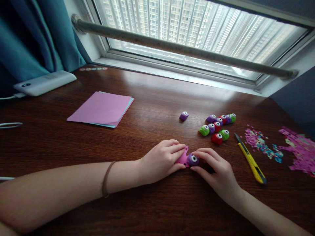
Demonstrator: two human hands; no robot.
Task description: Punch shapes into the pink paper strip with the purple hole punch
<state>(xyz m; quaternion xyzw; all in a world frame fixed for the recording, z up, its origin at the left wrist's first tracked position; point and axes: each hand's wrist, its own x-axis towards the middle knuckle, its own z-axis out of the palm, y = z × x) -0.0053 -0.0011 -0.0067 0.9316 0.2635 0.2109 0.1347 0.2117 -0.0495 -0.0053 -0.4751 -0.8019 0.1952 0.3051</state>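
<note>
My left hand [162, 159] is closed over a small piece of pink paper [182, 159] with star-shaped holes in it. The paper's right edge meets a purple craft punch [193, 160] that has a star on its white button. Thumb and fingers of my right hand [216, 168] grip this punch from its right side. Part of the paper is hidden under my left fingers.
Another purple punch [184, 115] stands farther back, left of several coloured punches [217, 126]. A yellow utility knife [251, 160] lies at the right, blade out, beside confetti [258, 141] and pink paper scraps [304, 152]. Stacked paper sheets [102, 108] and a white device [46, 83] are at the left.
</note>
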